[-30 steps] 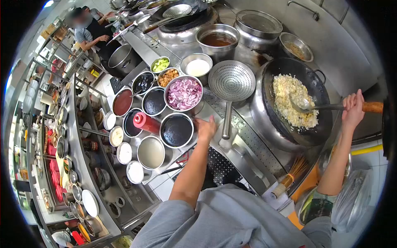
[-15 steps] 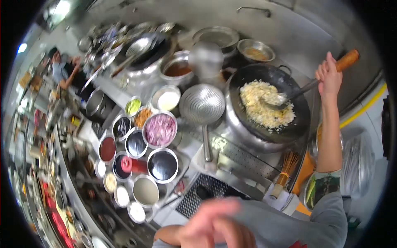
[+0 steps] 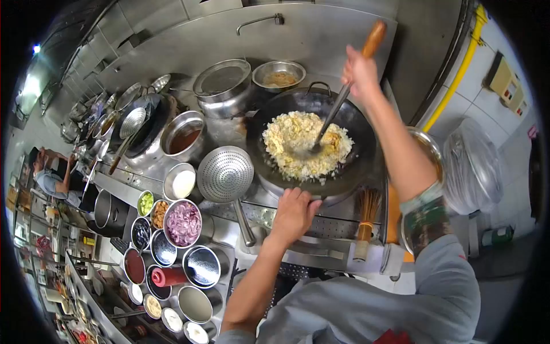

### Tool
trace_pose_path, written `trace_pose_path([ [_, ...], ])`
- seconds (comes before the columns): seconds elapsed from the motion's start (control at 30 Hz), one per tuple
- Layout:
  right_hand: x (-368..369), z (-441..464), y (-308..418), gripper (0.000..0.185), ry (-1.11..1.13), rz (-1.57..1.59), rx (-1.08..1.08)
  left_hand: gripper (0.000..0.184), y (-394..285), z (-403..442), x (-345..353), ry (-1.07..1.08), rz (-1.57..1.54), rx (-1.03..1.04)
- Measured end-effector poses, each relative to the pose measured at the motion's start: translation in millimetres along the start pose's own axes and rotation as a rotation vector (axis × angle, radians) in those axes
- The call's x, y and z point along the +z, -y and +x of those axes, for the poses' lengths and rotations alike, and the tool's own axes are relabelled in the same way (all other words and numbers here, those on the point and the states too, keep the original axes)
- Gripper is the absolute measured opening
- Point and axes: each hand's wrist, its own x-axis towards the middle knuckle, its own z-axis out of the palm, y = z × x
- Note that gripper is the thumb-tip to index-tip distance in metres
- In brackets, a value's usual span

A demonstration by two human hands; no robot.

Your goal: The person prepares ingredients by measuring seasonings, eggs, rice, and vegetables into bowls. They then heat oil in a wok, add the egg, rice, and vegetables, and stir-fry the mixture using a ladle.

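Fried rice with bits of egg [image 3: 298,135] lies in a large black wok [image 3: 364,155] on the stove. My right hand [image 3: 361,73] is wrapped round the handle of a long ladle [image 3: 331,117], below its wooden end, and the ladle's bowl rests in the rice, partly blurred. At the wok's near rim is my left hand [image 3: 295,215], its fingers over the edge and its thumb apart to the right; the fingertips are partly hidden. A perforated strainer [image 3: 225,174] stands left of the wok.
Left of my left arm are bowls of onion [image 3: 183,222], dark sauces and powders, with a red bottle [image 3: 168,277]. A bamboo brush [image 3: 364,223] stands near the stove's front edge. Behind are a lidded pot [image 3: 222,80] and a tap [image 3: 260,23]. Another person [image 3: 51,180] stands far left.
The view has swung right. My left hand has moved from beside the sauce bowls, past my body, to the wok's near rim. The ladle stands steeper in the rice.
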Motion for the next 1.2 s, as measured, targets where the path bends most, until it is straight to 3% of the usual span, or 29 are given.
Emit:
trace_pose_path([
  [0.1,5.1,8.9,67.4,0.033,0.007,-0.058,0.119,0.019,-55.1,-17.2,-44.7,-0.072,-0.077,-0.022],
  [0.17,8.1,-8.6,61.3,0.032,0.039,-0.106,0.136,0.018,-55.2,-8.5,-35.3,-0.102,-0.083,-0.032],
  [0.23,19.6,-26.4,41.6,0.030,-0.114,-0.221,-0.042,0.018,-22.2,-6.9,-0.8,-0.108,-0.079,-0.032],
  [0.3,15.7,-45.4,38.9,0.028,-0.125,-0.189,-0.147,0.019,-6.9,-39.4,16.0,-0.052,-0.001,-0.045],
  [0.37,1.3,-54.2,57.5,0.029,-0.121,-0.083,-0.217,0.019,1.8,-85.3,17.3,0.003,0.010,0.024],
  [0.43,-15.6,-49.9,69.8,0.030,-0.100,-0.009,-0.176,0.019,-33.9,-97.1,-26.8,-0.099,-0.106,0.118],
  [0.6,30.0,-53.7,42.7,0.035,-0.201,-0.321,-0.174,0.018,-24.3,-3.1,-39.3,-0.144,-0.080,0.088],
  [0.7,23.9,-31.3,-8.4,0.033,-0.177,-0.469,-0.459,0.018,18.3,-24.6,20.5,-0.115,-0.003,0.076],
  [0.77,29.5,-65.7,33.1,0.035,-0.018,-0.133,-0.268,0.019,20.8,-61.3,21.7,-0.086,-0.011,0.088],
  [0.8,20.8,-71.2,47.2,0.039,0.111,-0.135,-0.266,0.019,7.2,-69.1,1.5,-0.119,-0.040,0.118],
  [0.9,8.2,-55.0,73.7,0.044,0.016,-0.132,-0.218,0.019,0.2,-35.6,-13.0,-0.128,-0.005,0.110],
  [1.0,-9.9,-43.6,96.9,0.042,0.127,-0.077,-0.294,0.021,23.0,9.7,-0.7,-0.098,0.003,0.089],
  [1.1,-30.1,-35.2,48.1,0.037,0.014,0.067,-0.240,0.026,26.3,10.8,-5.7,-0.146,-0.071,0.064],
  [1.13,-30.7,-28.5,-4.4,0.036,0.010,-0.025,-0.239,0.036,36.1,-0.4,-12.1,-0.291,0.001,0.040],
  [1.17,-36.4,-20.6,-14.2,0.036,0.265,0.074,-0.130,0.040,48.8,-16.8,-24.4,-0.295,0.134,-0.201],
  [1.2,-23.4,-9.1,-2.1,0.036,0.235,0.033,-0.117,0.046,65.6,-34.7,-28.9,-0.352,0.256,-0.385],
])
